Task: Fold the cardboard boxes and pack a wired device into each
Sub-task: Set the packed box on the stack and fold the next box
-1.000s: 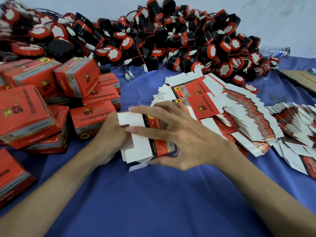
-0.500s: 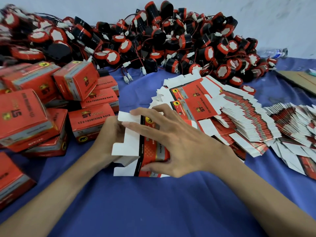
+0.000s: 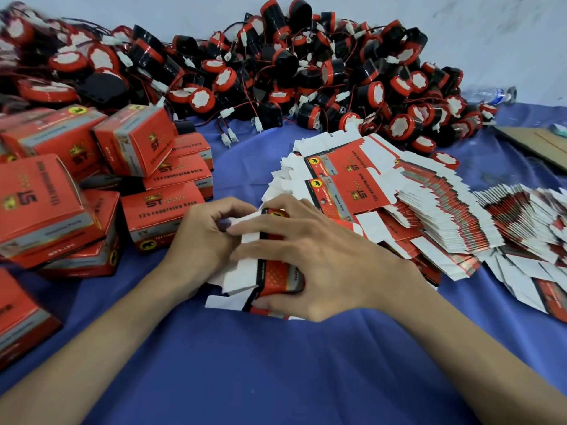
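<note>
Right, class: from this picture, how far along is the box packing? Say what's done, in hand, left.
Done: closed boxes stacked on the left. In hand: one half-folded box, white flaps open, gripped by the left hand and right hand. Left: a fan of flat blanks and a heap of wired devices behind, so much work likely remains.

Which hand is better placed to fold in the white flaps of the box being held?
Probably the left hand: it pinches the white flaps at its side, while the right hand grips the box body.
</note>
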